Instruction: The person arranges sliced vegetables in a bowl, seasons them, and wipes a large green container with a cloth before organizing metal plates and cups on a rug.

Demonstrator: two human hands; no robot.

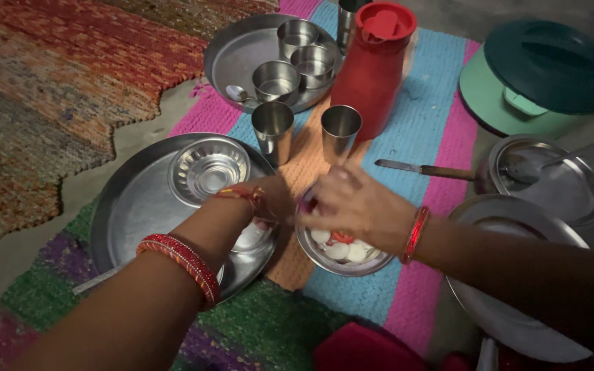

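My left hand (269,199) reaches over the near steel plate (132,206), its fingers on a small steel bowl (252,240) at the plate's right edge; whether it grips the bowl is hidden. My right hand (355,203) rests over a steel bowl (342,264) holding white and red slices (342,246), fingers curled at its rim. Both wrists wear red bangles. A fluted steel bowl (207,168) sits on the near plate just beyond my left hand.
Two steel tumblers (273,127) (340,129) stand just beyond my hands. A red jug (374,65) and a far plate (232,55) with small bowls lie behind. To the right lie a green casserole (537,75), a lidded pan (551,178), a knife (421,168) and another plate (517,316).
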